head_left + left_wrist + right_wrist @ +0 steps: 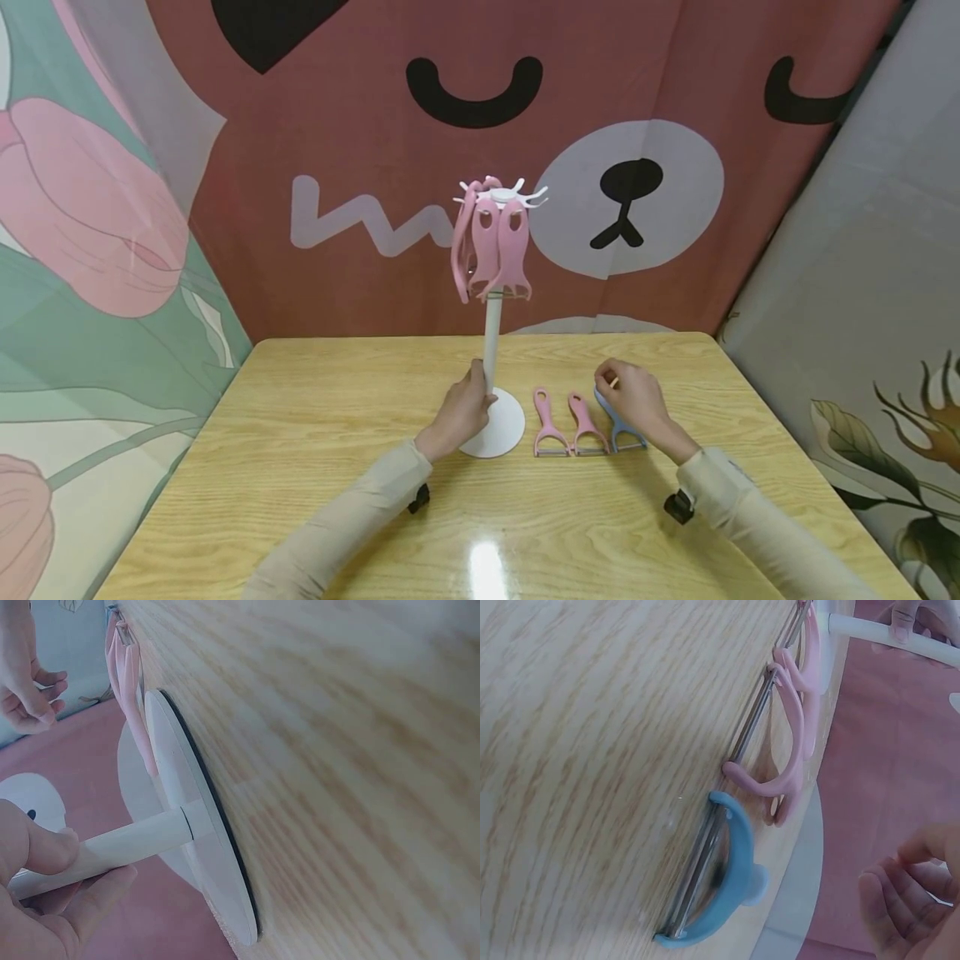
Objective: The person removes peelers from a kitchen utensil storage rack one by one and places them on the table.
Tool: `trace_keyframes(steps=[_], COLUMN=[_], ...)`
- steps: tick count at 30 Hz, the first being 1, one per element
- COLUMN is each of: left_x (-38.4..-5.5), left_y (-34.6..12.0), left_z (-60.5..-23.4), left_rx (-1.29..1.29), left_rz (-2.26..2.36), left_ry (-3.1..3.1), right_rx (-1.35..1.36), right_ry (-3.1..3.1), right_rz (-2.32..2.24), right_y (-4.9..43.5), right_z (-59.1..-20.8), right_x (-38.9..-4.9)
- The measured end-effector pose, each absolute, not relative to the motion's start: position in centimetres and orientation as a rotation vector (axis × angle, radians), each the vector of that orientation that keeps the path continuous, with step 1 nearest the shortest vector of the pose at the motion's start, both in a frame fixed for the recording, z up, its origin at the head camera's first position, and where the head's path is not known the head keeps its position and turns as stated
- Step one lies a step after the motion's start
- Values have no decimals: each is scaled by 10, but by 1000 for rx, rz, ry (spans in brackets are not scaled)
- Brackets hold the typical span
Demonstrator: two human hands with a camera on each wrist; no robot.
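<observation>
- White stand (491, 336): best steadied by its pole (142, 838), which the left hand (463, 408) clasps, fingers wrapped round.
- Right hand (636, 400): fingers loosely curled, holding nothing, near the blue peeler (739, 859); a light pinch on its handle (609, 409) would probably work (clear of the blade (703, 870)).
- Blue peeler: on the tabletop (352, 383), beside two pink peelers (582, 412); Y-shaped, metal blade towards the person.

The peelers (740, 859) look smooth plastic (blades (753, 715) metal).

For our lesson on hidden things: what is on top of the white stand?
Pink peelers hang from the white hooks at its top. They cover the upper part of the pole; anything directly behind them cannot be seen.
</observation>
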State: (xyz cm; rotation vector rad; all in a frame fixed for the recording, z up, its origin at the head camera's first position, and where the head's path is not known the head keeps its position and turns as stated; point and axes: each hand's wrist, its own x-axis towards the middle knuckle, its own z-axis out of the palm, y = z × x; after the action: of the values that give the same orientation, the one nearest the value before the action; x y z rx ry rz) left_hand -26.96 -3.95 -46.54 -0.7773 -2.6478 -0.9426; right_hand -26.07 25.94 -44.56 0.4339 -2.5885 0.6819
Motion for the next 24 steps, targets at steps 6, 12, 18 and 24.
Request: trace_keyframes(steps=[6, 12, 18, 24], left_x=[-269, -269, -269, -269], left_y=[-40, -40, -40, -40], left_z=[-465, -465, -465, -464], left_rx=[-782, -792, -804, -795], left_rz=[-954, -962, -962, -975], left_ry=[-2640, -2633, -2631, -2649], right_rx=[444, 469, 478, 493], right_ry=[-2543, -2503, -2474, -2461], right_rz=[718, 736, 729, 733], right_y=[259, 254, 247, 242], right_z=[-445, -440, -434, -430], right_x=[-264, -265, -264, -265])
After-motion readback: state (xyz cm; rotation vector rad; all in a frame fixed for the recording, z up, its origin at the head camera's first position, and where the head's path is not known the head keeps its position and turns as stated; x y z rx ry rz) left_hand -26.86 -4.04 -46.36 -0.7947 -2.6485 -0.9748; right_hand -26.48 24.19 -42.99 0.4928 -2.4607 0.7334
